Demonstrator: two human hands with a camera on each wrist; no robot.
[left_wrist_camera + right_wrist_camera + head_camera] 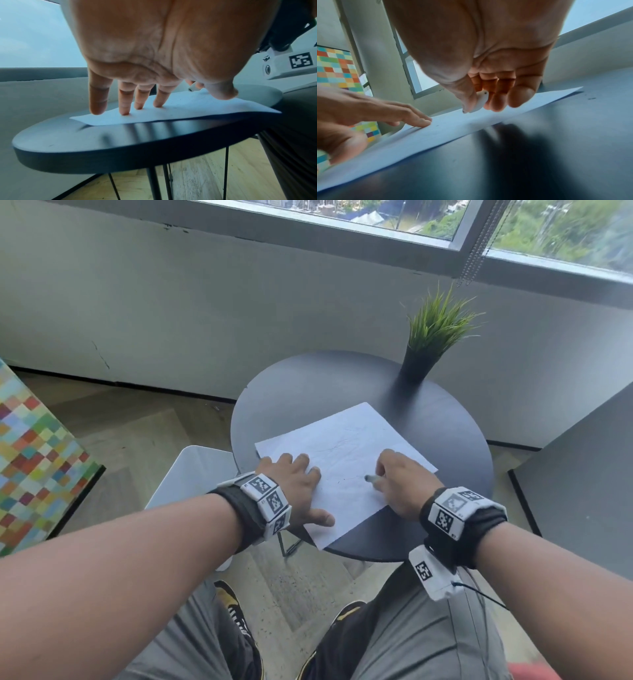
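Note:
A white sheet of paper lies on a round black table, one corner hanging over the near edge. My left hand lies flat on the sheet's left part, straight fingers pressing it down. My right hand pinches a small white pen-like stick between thumb and fingers, its tip at the paper. The stick's grey end pokes out toward the left hand. Faint marks show on the sheet. In the left wrist view the stick peeks out behind the palm.
A green grass plant in a black pot stands at the table's far right. A white chair sits left of the table, a multicoloured checkered block further left. A grey cabinet stands right. Wall and window lie beyond.

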